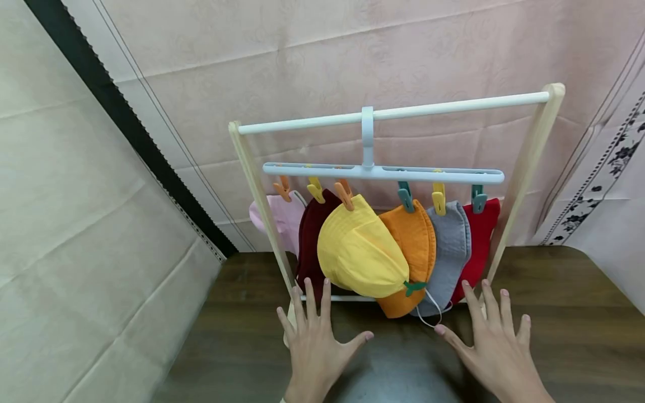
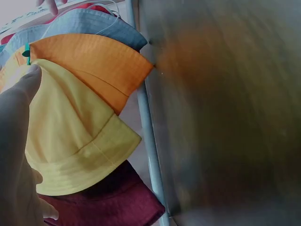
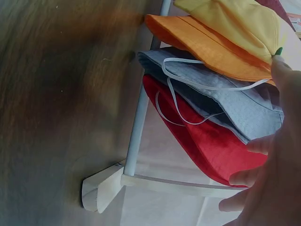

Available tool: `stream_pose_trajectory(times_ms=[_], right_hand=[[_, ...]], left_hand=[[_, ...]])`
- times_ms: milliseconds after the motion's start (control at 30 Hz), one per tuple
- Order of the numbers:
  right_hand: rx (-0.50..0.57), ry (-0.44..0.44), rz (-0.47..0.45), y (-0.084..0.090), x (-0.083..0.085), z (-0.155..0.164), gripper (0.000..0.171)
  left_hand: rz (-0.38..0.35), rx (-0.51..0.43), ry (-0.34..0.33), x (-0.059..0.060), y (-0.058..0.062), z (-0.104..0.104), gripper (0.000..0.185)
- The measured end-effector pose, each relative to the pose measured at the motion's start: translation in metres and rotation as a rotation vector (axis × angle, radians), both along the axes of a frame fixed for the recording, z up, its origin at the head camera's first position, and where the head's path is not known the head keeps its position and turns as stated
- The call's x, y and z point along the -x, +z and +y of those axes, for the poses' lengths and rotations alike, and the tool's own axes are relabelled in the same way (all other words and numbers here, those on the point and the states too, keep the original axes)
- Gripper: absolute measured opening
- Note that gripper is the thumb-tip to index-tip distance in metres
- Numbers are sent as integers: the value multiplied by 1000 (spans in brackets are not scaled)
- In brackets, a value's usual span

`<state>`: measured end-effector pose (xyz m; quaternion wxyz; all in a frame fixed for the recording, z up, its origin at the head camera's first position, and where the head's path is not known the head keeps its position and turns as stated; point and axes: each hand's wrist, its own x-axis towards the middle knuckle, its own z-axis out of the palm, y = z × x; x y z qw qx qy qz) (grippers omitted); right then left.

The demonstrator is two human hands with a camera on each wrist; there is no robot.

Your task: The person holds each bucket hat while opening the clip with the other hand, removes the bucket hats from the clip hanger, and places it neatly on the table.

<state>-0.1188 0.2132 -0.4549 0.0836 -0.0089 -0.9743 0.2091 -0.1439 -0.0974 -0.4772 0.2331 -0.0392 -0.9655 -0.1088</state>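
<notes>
Several small cloth hats hang by clothespins from a pale blue hanger (image 1: 423, 174): a pink hat (image 1: 286, 215), a maroon hat (image 1: 314, 240), a yellow hat (image 1: 358, 252) with a green leaf tip, an orange hat (image 1: 418, 240), a grey-blue denim hat (image 1: 448, 252) and a red hat (image 1: 481, 240). My left hand (image 1: 317, 352), fingers spread, is in front of the maroon and yellow hats. My right hand (image 1: 496, 347), also spread, is in front of the denim and red ones, its thumb near a white cord (image 1: 428, 323). Neither hand grips anything; whether fingertips touch cloth is unclear.
The hanger hooks over the white top rod (image 1: 453, 106) of a small rack with wooden side posts (image 1: 526, 168). This rack stands on a dark wooden table (image 1: 564, 336). Behind it hangs a pinkish cloth (image 1: 322, 61), with a pale cloth (image 1: 96, 224) at left.
</notes>
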Motion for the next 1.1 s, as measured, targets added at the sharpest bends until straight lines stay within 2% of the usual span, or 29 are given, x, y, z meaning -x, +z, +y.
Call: stream_pose_trajectory(times_ms=[200,467,600,700,800,867,1000,1033,1100], right_hand=[[5,-4,87,1,2,1,109],[23,-4,210,6,4,2,95],[73,-17,279,11,7,4,89],[155,-28,350,19,9,3,91],[254,-27,450,27,12,3,95],[303,-2,557,31,17,5,93],[314,57,798,35,31,8,98],[314,68,833,36,35,9,102],[328,72,836,39,39,9,102]], left_hand=[[3,16,5,3,5,3,128],[18,-3,0,6,14,4,128],[32,-45,-18,9,21,7,127],[56,-85,-42,12,28,10,125],[89,-146,-84,16,36,13,123],[110,-192,-109,20,40,15,121],[132,-244,-125,27,44,18,123],[130,-252,-120,28,45,19,124],[125,-265,-108,30,44,21,126]])
